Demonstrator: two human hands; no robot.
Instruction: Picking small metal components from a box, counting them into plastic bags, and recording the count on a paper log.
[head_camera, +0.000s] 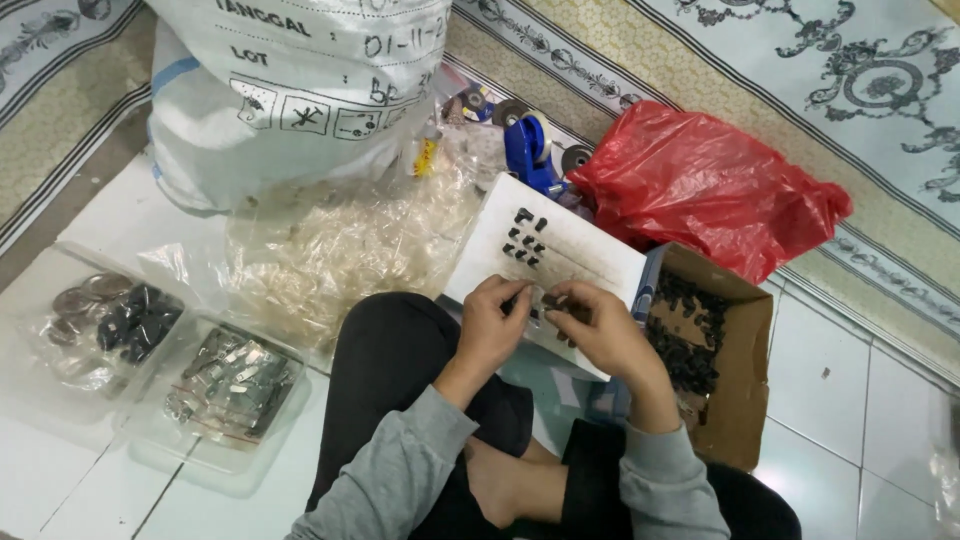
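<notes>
My left hand (492, 322) and my right hand (598, 325) meet over the near edge of a white board (580, 255) resting on my lap. Both hands pinch small dark parts (540, 301) between their fingertips; what exactly each holds is too small to tell apart. Several small black pieces (525, 240) lie in rows on the board's far part. To the right stands an open cardboard box (735, 400) with many black pieces (690, 330) inside.
A large white sack (290, 100) stands at the back, with a heap of clear plastic bags (350, 250) before it. A red plastic bag (700, 185) and a blue tape dispenser (530, 150) lie behind the board. Clear trays with dark parts (135, 320) and metal parts (235, 380) sit left.
</notes>
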